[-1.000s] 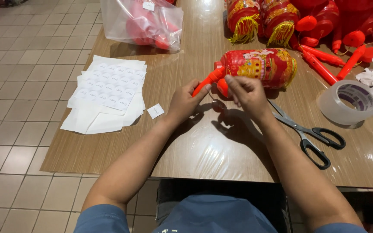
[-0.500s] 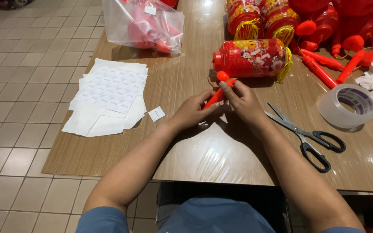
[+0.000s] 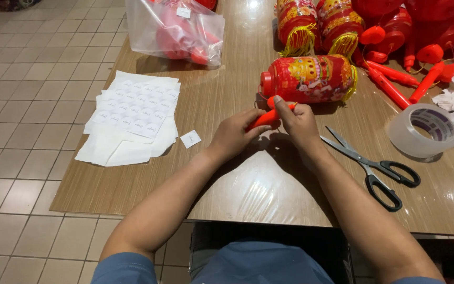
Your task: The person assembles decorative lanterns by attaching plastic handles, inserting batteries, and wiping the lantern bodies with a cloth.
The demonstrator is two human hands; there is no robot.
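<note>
Both of my hands grip one orange-red plastic stick [image 3: 267, 118] over the wooden table [image 3: 222, 100]. My left hand [image 3: 235, 134] wraps the stick's lower end. My right hand [image 3: 299, 123] pinches its upper end. Just beyond them a red and gold paper lantern [image 3: 308, 78] lies on its side with a yellow fringe at its right end. A clear plastic sheet [image 3: 261, 181] lies on the table under my wrists.
Black-handled scissors [image 3: 374, 165] lie right of my right hand, a roll of clear tape [image 3: 425, 129] beyond them. Sticker sheets [image 3: 135, 113] and a small white square [image 3: 190, 139] lie to the left. A plastic bag of red parts [image 3: 177, 31], more lanterns [image 3: 321, 23] and several orange sticks [image 3: 395, 81] sit behind.
The stick has come away from the lantern's end and toward me, held low in both hands. The lantern now lies apart on the table.
</note>
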